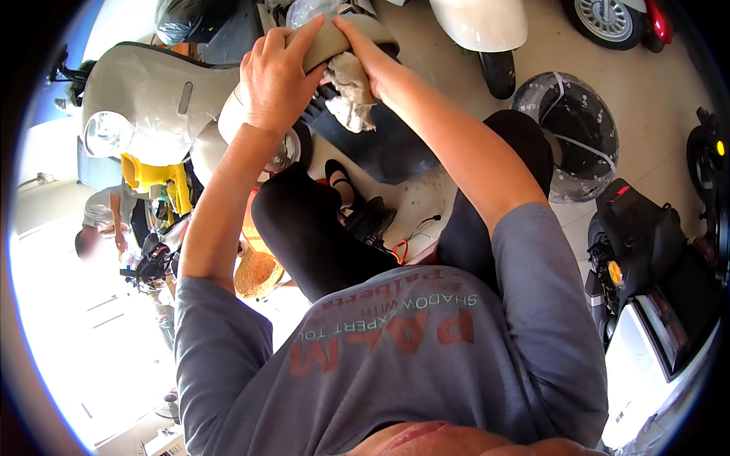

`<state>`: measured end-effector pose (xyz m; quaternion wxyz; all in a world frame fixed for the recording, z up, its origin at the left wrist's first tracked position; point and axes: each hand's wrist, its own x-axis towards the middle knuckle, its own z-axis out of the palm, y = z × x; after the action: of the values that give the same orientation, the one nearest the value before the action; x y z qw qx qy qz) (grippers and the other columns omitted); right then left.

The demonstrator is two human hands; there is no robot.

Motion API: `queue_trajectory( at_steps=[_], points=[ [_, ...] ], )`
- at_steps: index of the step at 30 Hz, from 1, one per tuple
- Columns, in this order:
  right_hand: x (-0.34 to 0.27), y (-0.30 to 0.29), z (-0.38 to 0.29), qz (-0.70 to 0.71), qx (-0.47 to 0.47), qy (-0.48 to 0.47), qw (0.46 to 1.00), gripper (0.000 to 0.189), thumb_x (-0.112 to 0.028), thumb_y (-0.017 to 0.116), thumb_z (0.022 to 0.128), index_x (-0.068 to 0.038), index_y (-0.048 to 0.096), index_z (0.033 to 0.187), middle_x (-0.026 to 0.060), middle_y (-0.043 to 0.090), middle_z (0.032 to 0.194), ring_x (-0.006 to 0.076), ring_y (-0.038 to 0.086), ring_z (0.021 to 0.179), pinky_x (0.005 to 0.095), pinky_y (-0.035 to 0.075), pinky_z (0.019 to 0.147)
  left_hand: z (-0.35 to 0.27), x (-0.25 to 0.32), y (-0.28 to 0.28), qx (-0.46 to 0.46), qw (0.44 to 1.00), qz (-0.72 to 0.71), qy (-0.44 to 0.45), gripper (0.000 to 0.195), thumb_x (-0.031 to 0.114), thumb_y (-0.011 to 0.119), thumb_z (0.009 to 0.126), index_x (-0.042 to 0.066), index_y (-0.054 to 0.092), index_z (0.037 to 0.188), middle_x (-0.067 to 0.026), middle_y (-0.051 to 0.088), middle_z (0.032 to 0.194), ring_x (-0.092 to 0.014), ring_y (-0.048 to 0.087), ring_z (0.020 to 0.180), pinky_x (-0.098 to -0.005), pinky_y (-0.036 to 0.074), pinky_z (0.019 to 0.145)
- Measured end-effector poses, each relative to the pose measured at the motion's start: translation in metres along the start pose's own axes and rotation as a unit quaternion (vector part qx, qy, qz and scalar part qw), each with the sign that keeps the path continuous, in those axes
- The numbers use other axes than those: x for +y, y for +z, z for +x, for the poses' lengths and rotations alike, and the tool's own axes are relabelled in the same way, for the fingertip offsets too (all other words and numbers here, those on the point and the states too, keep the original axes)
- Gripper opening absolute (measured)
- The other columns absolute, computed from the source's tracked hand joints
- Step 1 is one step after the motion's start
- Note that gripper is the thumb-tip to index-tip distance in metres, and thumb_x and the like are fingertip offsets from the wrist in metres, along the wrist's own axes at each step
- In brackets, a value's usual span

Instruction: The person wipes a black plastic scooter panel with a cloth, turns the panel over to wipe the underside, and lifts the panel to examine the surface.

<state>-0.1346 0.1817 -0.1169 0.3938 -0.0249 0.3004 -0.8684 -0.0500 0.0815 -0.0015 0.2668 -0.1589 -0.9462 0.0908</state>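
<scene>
My left hand (274, 80) is on a curved beige vehicle panel (370, 33), its fingers spread along the near left side. My right hand (370, 60) holds the panel from the other side, and my two hands almost meet at its upper edge. Bunched beneath the panel, against my right hand, is a soiled off-white rag (349, 97); how it is held is partly hidden. Behind and below the rag is a dark flat panel (379, 148). Just left of my left hand stands a beige scooter (142, 91) with a glossy front body.
Strapped, plastic-wrapped tyres (570, 137) rest on the floor to the right. Beyond them stands a black scooter (639, 233). A white scooter's front (479, 23) is ahead. At left are a yellow plastic item (157, 176), a straw hat (256, 273) and another person (105, 214).
</scene>
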Motion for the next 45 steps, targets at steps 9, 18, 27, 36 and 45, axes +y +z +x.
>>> queue_trajectory(
  at_steps=[9,18,27,36,45],
  points=[
    [0.022,-0.002,0.01,-0.058,0.011,0.111,0.992,0.044,-0.054,0.066,0.086,-0.014,0.066,0.103,0.0024,0.068,0.088,0.0172,0.065,0.082,0.0404,0.054,0.073,-0.05,-0.024,0.006,0.008,0.999,-0.011,-0.04,0.072,0.02,0.081,0.071,0.022,0.054,0.137,-0.0062,0.061,0.111,-0.028,0.061,0.104,-0.0424,0.05,0.087],
    [0.018,-0.007,0.016,-0.154,-0.007,0.123,0.98,0.039,-0.052,0.06,0.092,-0.014,0.064,0.087,0.0052,0.066,0.075,0.0184,0.062,0.061,0.0318,0.051,0.058,-0.086,-0.063,0.002,-0.021,0.98,-0.06,-0.187,0.071,0.015,0.079,0.069,0.011,0.054,0.135,-0.0156,0.057,0.11,-0.036,0.055,0.108,-0.0449,0.045,0.095],
    [0.001,-0.037,0.027,-0.105,0.163,0.037,0.98,0.031,-0.046,0.065,0.089,-0.016,0.06,0.087,0.0043,0.06,0.081,0.0229,0.058,0.073,0.0439,0.052,0.066,-0.164,-0.095,0.011,-0.029,0.95,-0.034,-0.309,0.08,0.017,0.08,0.065,0.009,0.05,0.139,-0.0172,0.056,0.12,-0.038,0.053,0.113,-0.0452,0.044,0.1],
    [-0.017,-0.106,0.047,-0.178,0.196,-0.014,0.964,0.029,-0.038,0.062,0.092,-0.01,0.063,0.099,0.0054,0.066,0.092,0.0225,0.063,0.087,0.0422,0.053,0.078,-0.223,-0.116,0.024,-0.047,0.926,-0.057,-0.369,0.082,0.02,0.082,0.064,0.01,0.051,0.139,-0.018,0.056,0.121,-0.039,0.052,0.113,-0.0458,0.044,0.1],
    [-0.011,-0.078,0.029,-0.217,0.187,0.02,0.958,0.021,-0.024,0.054,0.097,-0.008,0.064,0.106,0.0046,0.068,0.103,0.0191,0.064,0.098,0.0371,0.051,0.09,-0.275,-0.129,0.027,-0.05,0.91,-0.084,-0.403,0.08,0.023,0.082,0.065,0.007,0.051,0.137,-0.0196,0.058,0.116,-0.04,0.054,0.112,-0.0467,0.044,0.098]
  ],
)
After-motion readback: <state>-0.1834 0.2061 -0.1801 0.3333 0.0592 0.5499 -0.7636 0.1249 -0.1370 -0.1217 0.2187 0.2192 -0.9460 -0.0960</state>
